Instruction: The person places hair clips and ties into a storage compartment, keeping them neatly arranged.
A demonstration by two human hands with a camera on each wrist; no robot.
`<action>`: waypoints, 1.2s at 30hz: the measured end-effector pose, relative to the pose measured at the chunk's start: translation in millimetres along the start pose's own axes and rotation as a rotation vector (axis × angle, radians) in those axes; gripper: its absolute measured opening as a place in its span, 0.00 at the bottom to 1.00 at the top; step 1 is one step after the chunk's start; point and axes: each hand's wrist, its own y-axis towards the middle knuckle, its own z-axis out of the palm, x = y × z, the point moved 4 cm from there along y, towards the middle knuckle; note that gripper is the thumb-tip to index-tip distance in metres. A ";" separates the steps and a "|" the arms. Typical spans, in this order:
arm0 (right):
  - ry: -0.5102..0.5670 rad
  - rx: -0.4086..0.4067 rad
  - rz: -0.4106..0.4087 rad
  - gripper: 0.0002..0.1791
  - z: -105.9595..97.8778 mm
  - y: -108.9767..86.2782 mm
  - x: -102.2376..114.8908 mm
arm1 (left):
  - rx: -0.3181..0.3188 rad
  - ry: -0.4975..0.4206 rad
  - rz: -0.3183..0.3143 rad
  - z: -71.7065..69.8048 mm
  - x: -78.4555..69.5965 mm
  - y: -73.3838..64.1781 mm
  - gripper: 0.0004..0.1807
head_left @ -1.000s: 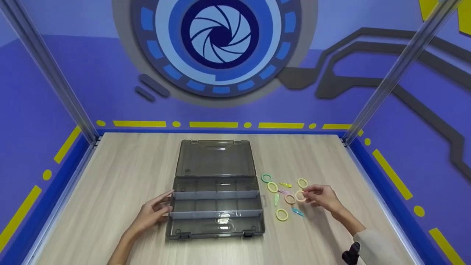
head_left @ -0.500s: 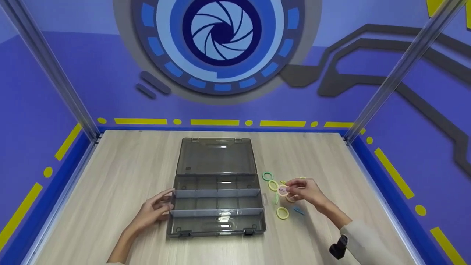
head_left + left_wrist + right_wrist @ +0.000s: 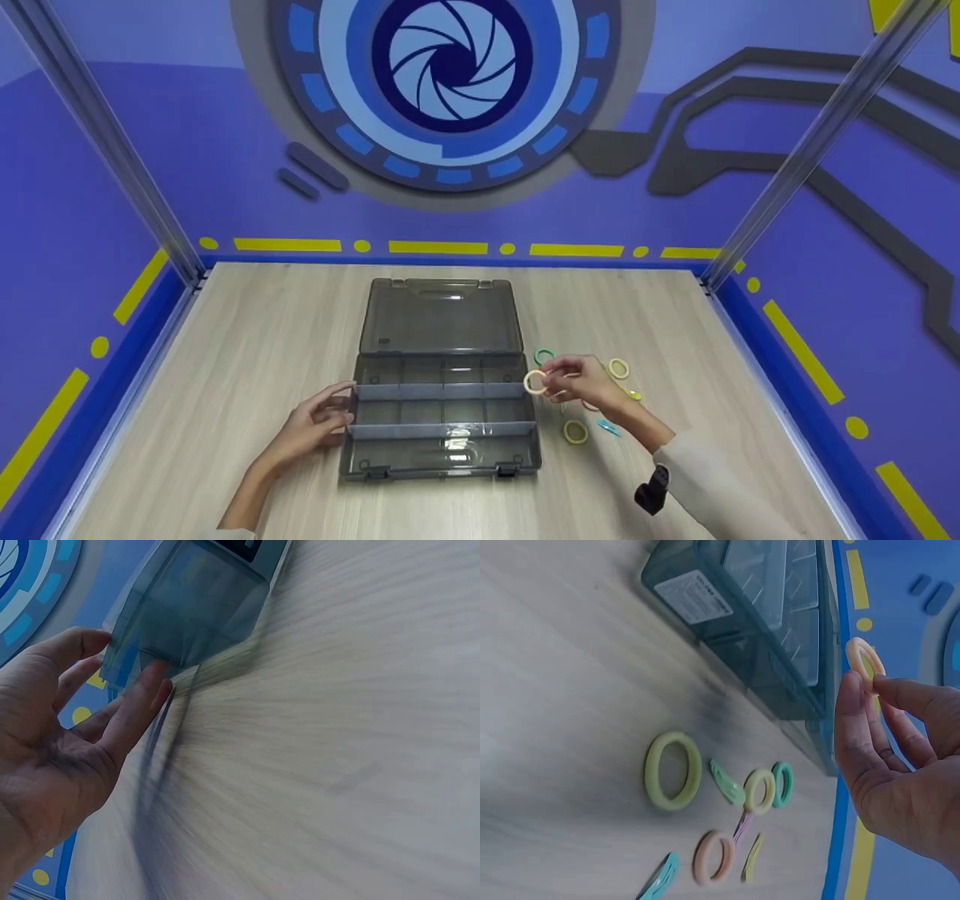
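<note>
In the head view my right hand pinches a pale peach ring-shaped hair tie between thumb and fingertips. It is held up close to the right wall of a smoky clear compartment box, whose lid lies folded back. My left hand touches the box's left side, its fingertips at the rim and wall. Loose on the table in the right wrist view are a yellow-green hair tie, a peach one, a green one, and snap hair clips in blue, green and yellow.
White dividers split the box into rows, and its latches face the front. Another yellow hair tie lies beyond my right wrist. Patterned blue panels and metal posts enclose the wooden table at the back and sides.
My right hand has picked the peach hair tie up from the right of the group and carried it left toward the box. The left hand stays at the box's side.
</note>
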 end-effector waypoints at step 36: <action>0.149 0.098 -0.018 0.18 99.9 54.8 19.5 | 0.085 -0.027 0.028 -3.2 2.2 -3.2 0.37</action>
